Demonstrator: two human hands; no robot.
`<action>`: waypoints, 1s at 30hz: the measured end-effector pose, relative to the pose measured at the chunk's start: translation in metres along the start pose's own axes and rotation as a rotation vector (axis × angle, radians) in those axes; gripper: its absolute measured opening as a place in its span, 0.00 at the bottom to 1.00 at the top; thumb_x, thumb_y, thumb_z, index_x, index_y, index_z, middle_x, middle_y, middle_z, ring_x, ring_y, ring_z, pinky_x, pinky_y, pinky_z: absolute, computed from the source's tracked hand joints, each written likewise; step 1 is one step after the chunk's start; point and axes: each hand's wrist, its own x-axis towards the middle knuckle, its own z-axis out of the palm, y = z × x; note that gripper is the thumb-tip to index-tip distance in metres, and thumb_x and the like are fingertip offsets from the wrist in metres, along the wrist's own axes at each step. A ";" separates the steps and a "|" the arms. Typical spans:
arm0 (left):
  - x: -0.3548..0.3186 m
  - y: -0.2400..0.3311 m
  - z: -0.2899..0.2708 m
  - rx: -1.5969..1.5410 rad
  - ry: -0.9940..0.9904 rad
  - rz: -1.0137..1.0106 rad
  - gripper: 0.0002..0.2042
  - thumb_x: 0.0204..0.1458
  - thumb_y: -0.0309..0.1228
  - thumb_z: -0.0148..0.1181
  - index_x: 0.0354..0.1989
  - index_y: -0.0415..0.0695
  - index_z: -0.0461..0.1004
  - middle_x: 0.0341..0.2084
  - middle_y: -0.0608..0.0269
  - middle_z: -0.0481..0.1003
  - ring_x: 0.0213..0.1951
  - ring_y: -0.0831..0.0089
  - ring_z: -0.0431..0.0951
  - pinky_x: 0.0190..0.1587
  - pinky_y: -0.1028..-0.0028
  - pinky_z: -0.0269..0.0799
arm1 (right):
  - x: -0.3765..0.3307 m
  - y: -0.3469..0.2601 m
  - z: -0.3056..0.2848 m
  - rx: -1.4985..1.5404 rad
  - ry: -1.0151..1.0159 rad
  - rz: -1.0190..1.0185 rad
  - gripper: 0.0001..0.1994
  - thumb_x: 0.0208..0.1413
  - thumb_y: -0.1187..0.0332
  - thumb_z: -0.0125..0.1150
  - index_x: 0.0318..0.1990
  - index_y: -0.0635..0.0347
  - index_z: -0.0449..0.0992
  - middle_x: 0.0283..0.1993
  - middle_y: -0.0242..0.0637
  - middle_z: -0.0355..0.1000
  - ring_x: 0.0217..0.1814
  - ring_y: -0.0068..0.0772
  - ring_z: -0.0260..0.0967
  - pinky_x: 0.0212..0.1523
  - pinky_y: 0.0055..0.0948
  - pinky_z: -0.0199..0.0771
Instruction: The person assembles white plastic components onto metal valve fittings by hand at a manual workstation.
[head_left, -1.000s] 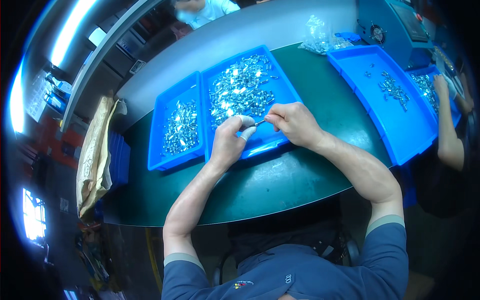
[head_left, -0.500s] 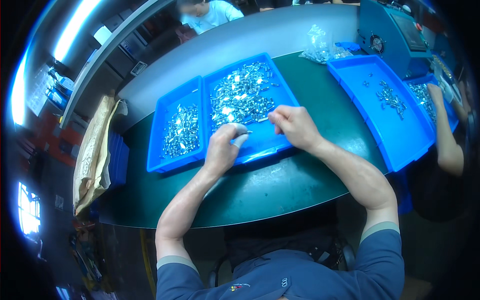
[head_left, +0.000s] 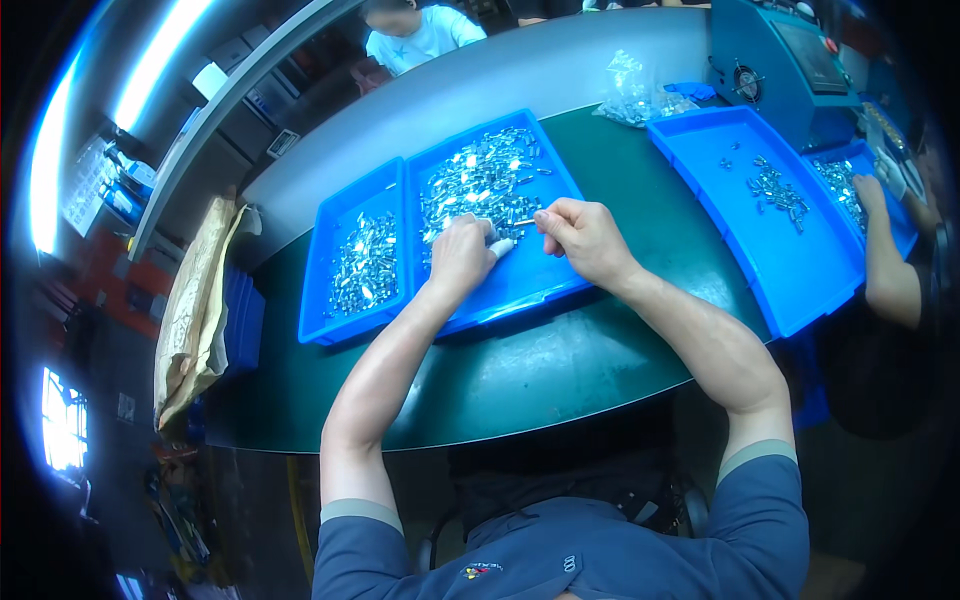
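Observation:
My left hand (head_left: 463,254), with white covers on its thumb and a fingertip, reaches over the near edge of the metal pile in the larger blue tray (head_left: 520,282). Its fingers are bent together, and whatever lies between them is too small to make out. To its right, my right hand (head_left: 592,243) pinches a small thin metal piece (head_left: 526,222) that points left toward the left hand. Many short shiny metal cylinders (head_left: 480,180) fill the far part of this tray. A narrower blue tray (head_left: 318,326) alongside on the left holds more small metal parts (head_left: 362,265).
On the right stands another blue tray (head_left: 775,265) with scattered metal parts. Beyond it, a co-worker's arm (head_left: 885,255) reaches to a smaller tray. Clear plastic bags (head_left: 640,100), a teal machine (head_left: 765,60) and brown paper (head_left: 190,310) edge the green table (head_left: 540,375).
My left hand has moved forward onto the pile's near edge. My right hand has shifted slightly, its fist loosened into a pinch with the thin metal piece showing.

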 end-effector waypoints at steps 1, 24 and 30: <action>0.000 -0.004 0.004 0.002 -0.001 0.006 0.12 0.52 0.39 0.71 0.33 0.41 0.84 0.29 0.51 0.79 0.37 0.52 0.80 0.43 0.55 0.74 | 0.000 -0.001 0.001 -0.007 -0.025 0.013 0.16 0.68 0.60 0.59 0.32 0.63 0.80 0.24 0.33 0.78 0.26 0.22 0.73 0.28 0.28 0.71; -0.053 -0.003 -0.015 -0.453 0.107 0.158 0.09 0.51 0.27 0.71 0.40 0.41 0.83 0.29 0.55 0.78 0.35 0.58 0.78 0.38 0.63 0.73 | -0.010 -0.016 0.004 -0.374 -0.207 -0.086 0.10 0.64 0.64 0.63 0.35 0.62 0.82 0.23 0.36 0.77 0.24 0.29 0.73 0.27 0.32 0.70; -0.054 -0.006 -0.012 -0.462 0.128 0.159 0.08 0.51 0.27 0.71 0.39 0.41 0.83 0.30 0.55 0.78 0.36 0.58 0.79 0.40 0.61 0.74 | -0.010 -0.025 0.008 -0.424 -0.217 -0.021 0.11 0.64 0.63 0.63 0.34 0.61 0.82 0.23 0.39 0.78 0.25 0.40 0.78 0.28 0.39 0.73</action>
